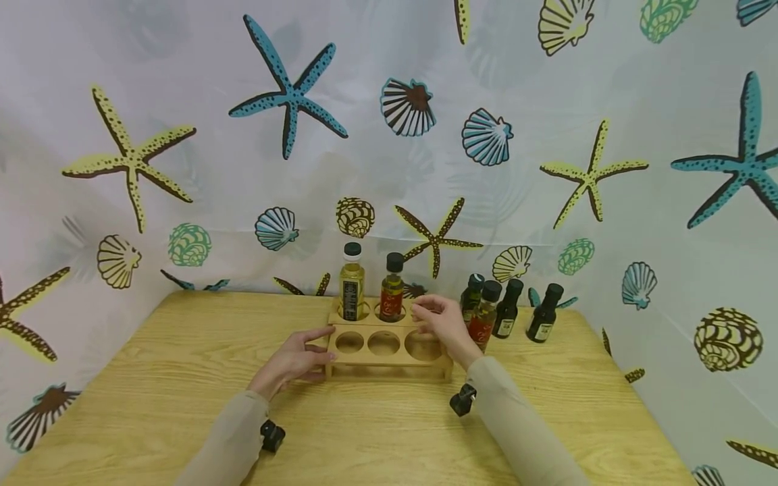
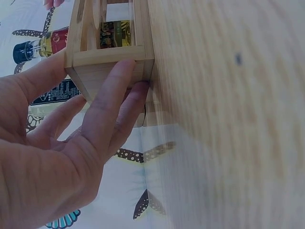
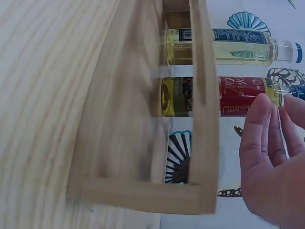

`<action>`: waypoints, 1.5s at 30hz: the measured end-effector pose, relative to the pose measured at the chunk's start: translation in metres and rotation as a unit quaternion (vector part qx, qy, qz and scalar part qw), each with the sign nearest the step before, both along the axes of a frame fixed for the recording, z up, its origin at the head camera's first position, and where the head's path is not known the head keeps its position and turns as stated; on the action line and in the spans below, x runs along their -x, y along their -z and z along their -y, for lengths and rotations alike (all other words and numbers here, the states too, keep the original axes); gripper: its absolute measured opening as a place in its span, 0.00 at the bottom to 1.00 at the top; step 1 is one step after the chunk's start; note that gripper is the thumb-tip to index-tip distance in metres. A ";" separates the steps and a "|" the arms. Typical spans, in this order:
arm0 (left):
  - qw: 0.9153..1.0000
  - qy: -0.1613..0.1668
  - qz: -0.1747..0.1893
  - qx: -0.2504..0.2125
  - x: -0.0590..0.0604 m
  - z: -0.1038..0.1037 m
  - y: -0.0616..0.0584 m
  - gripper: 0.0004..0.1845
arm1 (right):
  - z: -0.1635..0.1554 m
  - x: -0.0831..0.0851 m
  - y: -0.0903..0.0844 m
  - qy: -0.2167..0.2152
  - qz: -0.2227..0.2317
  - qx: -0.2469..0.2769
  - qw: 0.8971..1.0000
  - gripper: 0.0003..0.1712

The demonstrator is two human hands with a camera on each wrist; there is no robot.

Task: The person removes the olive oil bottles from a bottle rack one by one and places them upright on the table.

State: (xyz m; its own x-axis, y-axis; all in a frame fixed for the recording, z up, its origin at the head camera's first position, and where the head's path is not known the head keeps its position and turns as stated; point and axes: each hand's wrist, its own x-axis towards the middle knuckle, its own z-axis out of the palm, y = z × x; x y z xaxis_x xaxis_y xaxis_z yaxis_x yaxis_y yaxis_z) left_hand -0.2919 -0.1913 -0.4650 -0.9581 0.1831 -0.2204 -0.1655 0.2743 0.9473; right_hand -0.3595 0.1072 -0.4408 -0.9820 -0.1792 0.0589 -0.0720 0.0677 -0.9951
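Head view: your left hand (image 1: 294, 361) rests against the left end of the wooden rack (image 1: 389, 345) on the table (image 1: 182, 378), fingers straight, grip released. Your right hand (image 1: 442, 325) hovers over the rack's right rear corner, fingers relaxed, holding nothing. A yellow oil bottle (image 1: 352, 283) and a red-label bottle (image 1: 392, 289) stand in the back holes; four loose bottles (image 1: 507, 307) stand just right of the rack.

Left wrist view: fingers (image 2: 114, 100) press flat on the rack's end.

Right wrist view: fingertips (image 3: 259, 124) near the red-label bottle, apart from it.
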 end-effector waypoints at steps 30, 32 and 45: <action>1.000 0.005 -0.007 0.000 0.003 0.001 0.001 0.36 | 0.026 0.027 -0.011 -0.007 -0.003 -0.023 1.000 0.30; 1.000 0.007 -0.005 -0.001 0.003 0.001 0.000 0.36 | 0.028 0.028 -0.012 -0.009 -0.001 -0.023 1.000 0.30; 1.000 0.006 0.002 0.009 0.006 0.002 -0.002 0.36 | 0.040 0.036 -0.004 -0.006 -0.020 -0.049 0.999 0.34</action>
State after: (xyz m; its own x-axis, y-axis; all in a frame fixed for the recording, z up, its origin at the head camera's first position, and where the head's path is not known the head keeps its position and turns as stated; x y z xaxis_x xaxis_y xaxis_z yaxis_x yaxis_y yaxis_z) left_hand -0.2983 -0.1934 -0.4634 -0.9549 0.1906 -0.2276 -0.1657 0.2938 0.9414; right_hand -0.3960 0.0670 -0.4367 -0.9769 -0.1981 0.0804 -0.1137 0.1633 -0.9800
